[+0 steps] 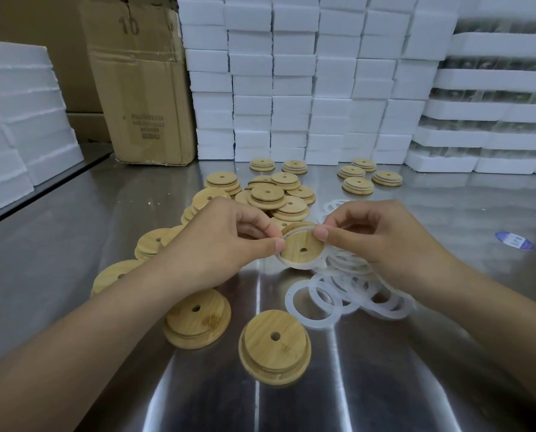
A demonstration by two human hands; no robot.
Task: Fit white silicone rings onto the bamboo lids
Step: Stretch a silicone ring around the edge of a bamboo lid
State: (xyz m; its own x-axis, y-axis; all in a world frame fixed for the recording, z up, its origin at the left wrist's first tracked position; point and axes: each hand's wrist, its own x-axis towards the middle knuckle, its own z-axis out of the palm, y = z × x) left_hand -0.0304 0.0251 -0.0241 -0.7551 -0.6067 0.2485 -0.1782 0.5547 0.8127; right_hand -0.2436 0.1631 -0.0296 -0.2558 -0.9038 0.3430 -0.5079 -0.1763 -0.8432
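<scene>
two hands meet above the steel table: the left hand pinches the left rim of a bamboo lid, the right hand pinches its upper right rim, and a white silicone ring hangs round the lid's lower edge. loose lids crowd the left and far side, and a heap of rings lies under the right hand. bare steel lies nearest the person, while foam blocks and a cardboard box wall the back.

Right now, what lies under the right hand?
Loose white silicone rings are heaped on the steel table beneath the right hand, which pinches a ring onto the held bamboo lid. The heap's part below the palm is covered.
</scene>
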